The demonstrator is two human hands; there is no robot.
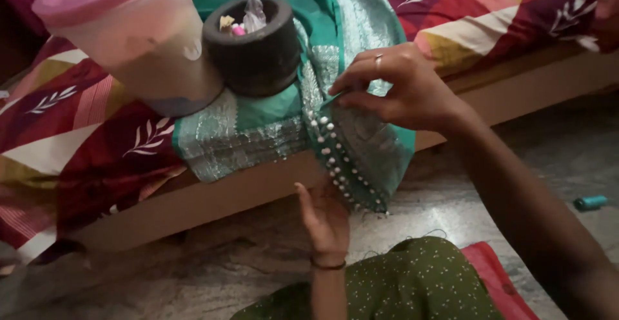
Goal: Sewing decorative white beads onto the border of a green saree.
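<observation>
Teal cloth (361, 146) with white-bead border draped over bed edge (258, 184), beaded edge running down and rightward. Right hand (403, 88) above, fingers pinched on cloth, possibly on a needle. Left hand (325, 213) below, open, touching hanging hem. Dark bowl (255, 46) and pink-lidded jar (132, 36) just left; blue spool (590, 202) on floor, well apart.

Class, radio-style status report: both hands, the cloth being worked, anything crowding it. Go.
Right hand pinching teal cloth with white bead edging. Left hand under hanging edge, fingers open. Dark round bowl and pink-lidded plastic tub on cloth, close by.
</observation>
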